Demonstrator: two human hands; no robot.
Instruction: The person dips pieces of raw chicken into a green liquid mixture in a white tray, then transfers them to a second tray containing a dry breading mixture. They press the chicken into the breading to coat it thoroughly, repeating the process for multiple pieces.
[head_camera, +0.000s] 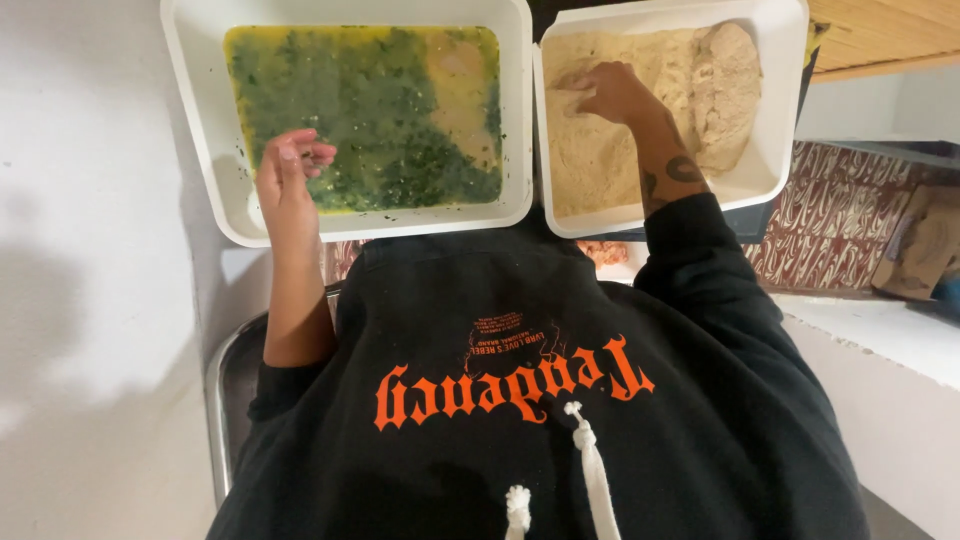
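Note:
Two white rectangular tubs stand side by side in front of me. The left tub (205, 120) holds a yellow egg wash thick with chopped green herbs (370, 110), with a pale piece of meat (462, 75) lying in it at the right. My left hand (290, 175) hovers over that tub's near left corner, fingers loosely curled and wet, holding nothing. The right tub (775, 150) holds beige breadcrumbs (600, 150) and a crumbed cutlet (725, 95) at its far right. My right hand (610, 90) presses palm-down into the crumbs at the tub's upper left.
My black hooded top with orange lettering fills the lower view. A steel sink edge (222, 400) shows at the lower left beside a white wall. A patterned red-and-white surface (840, 225) and a brown carton (925, 245) lie to the right, above a white ledge.

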